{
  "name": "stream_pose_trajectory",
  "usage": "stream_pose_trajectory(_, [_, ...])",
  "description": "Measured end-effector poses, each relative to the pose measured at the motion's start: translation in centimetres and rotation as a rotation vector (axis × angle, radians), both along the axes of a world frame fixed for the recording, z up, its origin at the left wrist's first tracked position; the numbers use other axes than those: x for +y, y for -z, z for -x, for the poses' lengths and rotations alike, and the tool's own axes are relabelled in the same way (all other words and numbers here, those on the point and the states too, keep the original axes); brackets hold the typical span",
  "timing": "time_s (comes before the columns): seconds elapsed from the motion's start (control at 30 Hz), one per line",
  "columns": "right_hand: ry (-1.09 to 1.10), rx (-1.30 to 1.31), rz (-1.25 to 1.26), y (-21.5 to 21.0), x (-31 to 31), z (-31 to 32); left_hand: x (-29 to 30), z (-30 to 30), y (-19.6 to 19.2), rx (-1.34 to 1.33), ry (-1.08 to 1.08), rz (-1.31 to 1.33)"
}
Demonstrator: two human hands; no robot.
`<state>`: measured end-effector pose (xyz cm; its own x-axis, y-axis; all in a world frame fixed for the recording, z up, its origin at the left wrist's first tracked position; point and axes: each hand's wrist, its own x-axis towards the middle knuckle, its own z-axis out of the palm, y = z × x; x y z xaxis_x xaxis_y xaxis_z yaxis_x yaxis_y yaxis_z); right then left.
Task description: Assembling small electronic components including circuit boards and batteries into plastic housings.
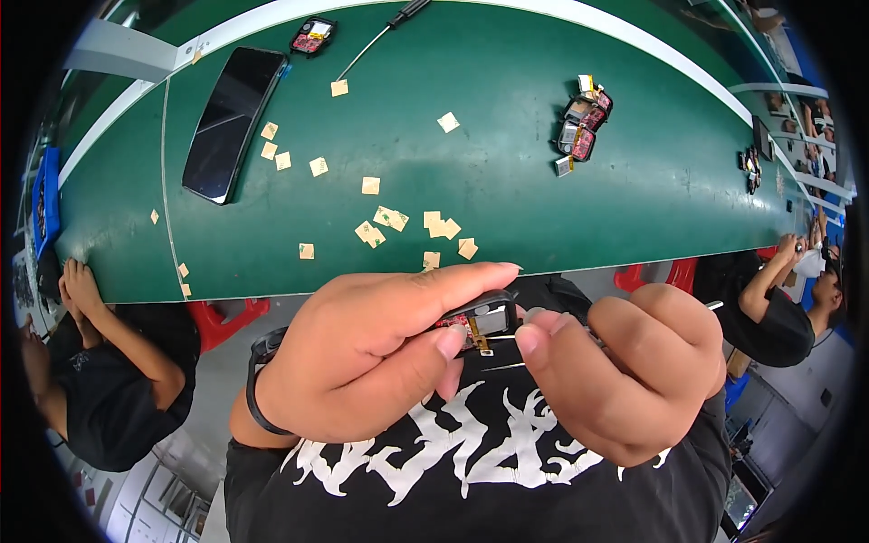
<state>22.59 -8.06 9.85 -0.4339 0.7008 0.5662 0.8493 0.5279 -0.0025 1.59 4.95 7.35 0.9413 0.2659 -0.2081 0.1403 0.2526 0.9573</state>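
My left hand (371,348) is closed around a small black device casing (491,319), gripped between thumb and fingers. Inside the open casing show a red circuit board, a grey part and a yellowish strip near the lower edge. My right hand (625,362) pinches what look like metal tweezers (503,367). Two thin prongs point left from its fingertips, the upper one at the yellowish strip; whether it touches cannot be made out. The tool's silver rear end sticks out behind the knuckles. Both hands are above my lap, just off the near table edge.
Small tan square pads (371,185) lie scattered over the green table (507,54). A black phone (233,122) lies at left, with a screwdriver (380,36) and another opened device (313,36) beyond. Several opened devices (584,127) cluster at right. Co-workers sit on both sides.
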Motion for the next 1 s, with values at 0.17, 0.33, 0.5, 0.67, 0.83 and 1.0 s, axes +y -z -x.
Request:
stream_pose_trajectory(0.17, [0.015, 0.025, 0.012, 0.2, 0.1, 0.4, 0.1, 0.0, -0.2, 0.017, -0.014, 0.052])
stream_pose_trajectory(0.33, [-0.009, 0.039, 0.053, 0.1, 0.1, 0.6, 0.1, 0.0, -0.2, 0.035, -0.04, 0.133])
stream_pose_trajectory(0.5, [-0.046, 0.122, 0.164, -0.1, 0.1, 0.4, 0.3, 0.2, -0.1, 0.035, -0.034, 0.162])
stream_pose_trajectory(0.67, [-0.083, 0.109, 0.18, 0.0, 0.3, 0.2, 0.6, 0.4, -0.2, 0.046, 0.015, 0.194])
stream_pose_trajectory(0.83, [-0.081, 0.089, 0.19, -0.2, 0.4, 0.3, 0.5, 0.5, 0.4, 0.002, -0.007, 0.123])
stream_pose_trajectory(1.0, [0.001, 0.006, 0.156, 0.1, 0.6, 0.5, 0.9, 0.3, 1.3, -0.016, 0.002, -0.115])
